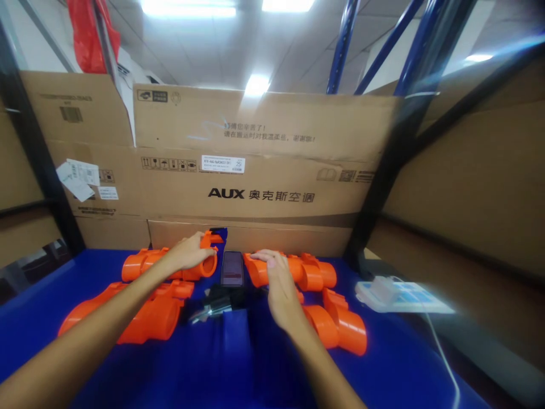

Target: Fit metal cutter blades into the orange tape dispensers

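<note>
My left hand (190, 253) reaches to the far left of the blue table, with thumb and fingers closed around an upper edge of an orange plastic tube-shaped part (208, 267). A round opening in that part faces me. My right hand (279, 284) lies across another orange tube-shaped part (258, 274), its fingers stretched out flat over the top; the thumb's underside is hidden. Between the hands stands a dark phone (232, 268). Just in front of it are a black item (225, 293) and a shiny metal tool (210, 311), both blurred.
Several more orange parts lie left (157, 318) and right (351, 329) on the blue surface (213, 375). A white power strip (404, 297) with a plugged-in adapter and cable sits at right. Cardboard (264, 170) walls the back, between dark posts (383, 170).
</note>
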Tool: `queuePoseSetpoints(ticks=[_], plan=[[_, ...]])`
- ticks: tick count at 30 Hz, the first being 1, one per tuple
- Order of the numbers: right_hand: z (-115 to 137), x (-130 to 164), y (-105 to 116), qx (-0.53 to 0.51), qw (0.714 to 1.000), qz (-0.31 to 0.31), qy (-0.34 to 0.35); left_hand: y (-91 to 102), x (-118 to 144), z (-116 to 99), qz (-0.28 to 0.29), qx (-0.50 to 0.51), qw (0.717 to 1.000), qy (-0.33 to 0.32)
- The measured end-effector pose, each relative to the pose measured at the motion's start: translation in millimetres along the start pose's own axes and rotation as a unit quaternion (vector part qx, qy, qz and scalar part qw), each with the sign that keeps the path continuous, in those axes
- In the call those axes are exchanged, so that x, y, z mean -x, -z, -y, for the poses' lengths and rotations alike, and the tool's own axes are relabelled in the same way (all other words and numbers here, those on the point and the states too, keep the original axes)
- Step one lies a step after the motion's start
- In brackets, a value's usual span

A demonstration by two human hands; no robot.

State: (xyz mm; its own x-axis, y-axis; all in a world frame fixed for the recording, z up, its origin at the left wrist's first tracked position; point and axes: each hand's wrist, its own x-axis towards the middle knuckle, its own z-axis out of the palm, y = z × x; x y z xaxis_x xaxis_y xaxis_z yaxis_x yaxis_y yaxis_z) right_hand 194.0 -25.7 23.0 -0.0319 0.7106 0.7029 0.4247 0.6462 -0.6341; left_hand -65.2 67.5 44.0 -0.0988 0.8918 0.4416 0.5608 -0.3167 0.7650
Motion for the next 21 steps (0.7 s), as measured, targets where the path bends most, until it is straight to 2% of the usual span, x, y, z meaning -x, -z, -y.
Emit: queuePoseSetpoints(ticks=[5,12,17,21], plan=[[1,0,2,0.004,1.000,0.006,0.010,-32.0,-18,0,0.115,-0.201,0.972,0.031],[3,1,3,-0.007,1.000,0.017,0.017,-66.2,-29,-7,0.214,-0.360,0.905,0.075],[2,1,5,-0.001,1.000,0.014,0.015,-74.2,-25,-13,0.233,-0.402,0.884,0.054],[1,0,7,0.001,1.000,0.011,0.019,-61.7,-24,-17,0.238,-0.418,0.877,0.001]])
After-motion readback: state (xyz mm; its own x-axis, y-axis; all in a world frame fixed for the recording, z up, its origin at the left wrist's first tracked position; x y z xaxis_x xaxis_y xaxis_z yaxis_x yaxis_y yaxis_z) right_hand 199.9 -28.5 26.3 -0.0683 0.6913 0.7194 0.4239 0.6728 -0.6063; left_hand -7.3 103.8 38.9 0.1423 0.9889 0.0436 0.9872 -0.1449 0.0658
